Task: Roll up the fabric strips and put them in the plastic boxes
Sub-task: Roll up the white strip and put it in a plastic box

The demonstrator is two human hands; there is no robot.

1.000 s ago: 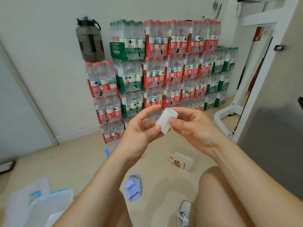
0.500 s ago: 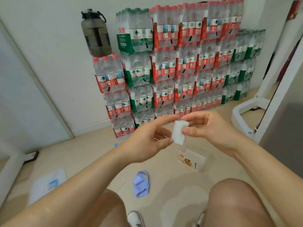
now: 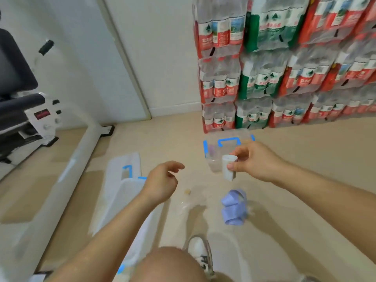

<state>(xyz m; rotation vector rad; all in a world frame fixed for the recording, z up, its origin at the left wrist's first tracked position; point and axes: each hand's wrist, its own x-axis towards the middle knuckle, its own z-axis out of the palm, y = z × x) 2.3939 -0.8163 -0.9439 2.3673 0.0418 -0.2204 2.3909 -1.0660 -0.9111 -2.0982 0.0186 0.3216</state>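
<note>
Single wide-angle view from the person's head, facing forward and steeply down at the floor, clear plastic box (image 3: 213, 142) near frame centre, both forearms close below it entering from the bottom edge, stacked water-bottle packs (image 3: 284, 78) just behind it, frame edges bowed.

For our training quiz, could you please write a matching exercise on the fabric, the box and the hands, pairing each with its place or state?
1 white roll
2 purple strip
3 clear box
4 left hand

A lying unrolled on the floor
B pinched by the right hand
C holds nothing
D by the water bottle packs

Pairs: 1-B, 2-A, 3-D, 4-C.
</note>
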